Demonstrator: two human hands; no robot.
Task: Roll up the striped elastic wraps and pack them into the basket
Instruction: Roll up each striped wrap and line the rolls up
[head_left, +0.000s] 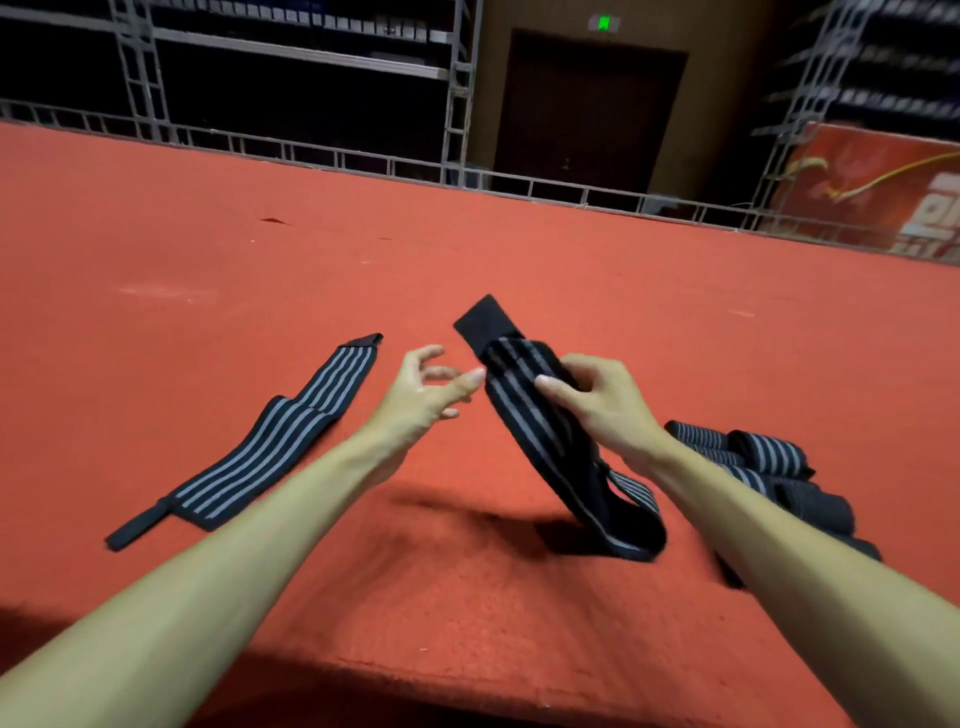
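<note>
Scene: A person works over a red carpeted surface (519, 249), metal truss racks (140, 73) dark across the top of the frame.
Right hand: The right hand (602, 402), centre right, pinches a striped elastic wrap (524, 400) between thumb and fingers near its upper end; the wrap's plain black tab points up, its lower end droops in a loop just above the carpet.
Left hand: The left hand (421, 392), centre, is spread and empty, fingers curled toward the wrap's edge, close to it but not gripping.
Other wraps: A second wrap (260, 441) lies flat and unrolled at lower left; a cluster of rolled wraps (763, 467) sits at right, partly behind the right forearm.
Basket: Not in view.
Step in hand, judged: Starting the roll. It would go best by catching one end with the free hand, keeping tension even and edges aligned so the coil stays tight.
Materials: The wraps are woven stretch fabric, black with grey lengthwise stripes, limp and ribbon-like; the tab looks like hook-and-loop, though blur makes that uncertain. The carpet is short, matte pile.
</note>
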